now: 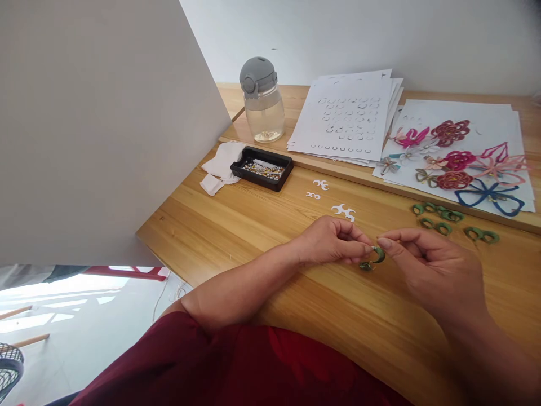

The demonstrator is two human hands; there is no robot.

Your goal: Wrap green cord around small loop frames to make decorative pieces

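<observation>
- Now your left hand [338,242] pinches the crescent [380,255] over the tabletop [236,237], towards its front edge; whether your right hand [442,268] grips, I cannot tell.
- Slack pinching could drop it.
- Drifting, your right hand could scatter the rings [455,216].

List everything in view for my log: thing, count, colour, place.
Curved piece: one, green, at the fingertips
Small piece: one, green, below the hands
Ring-like pieces: several, green, table right
Crescent cutouts: several, white, mid-table
Tray with small beads: one, black, mid-table
Cloth or tissue: two pieces, whitish, beside tray
Bottle: one, clear, grey lid, table back
Paper stacks: two, white, table back
Ornaments: several, multicoloured, right papers
Table: one, wood-brown, centre
Panel: one, grey, left
Wall: one, white, behind
Basket: one, dark, lower left
Rods: two, wooden, lower left
Garment: one, maroon, bottom
Left hand, right hand: bare, over table
</observation>
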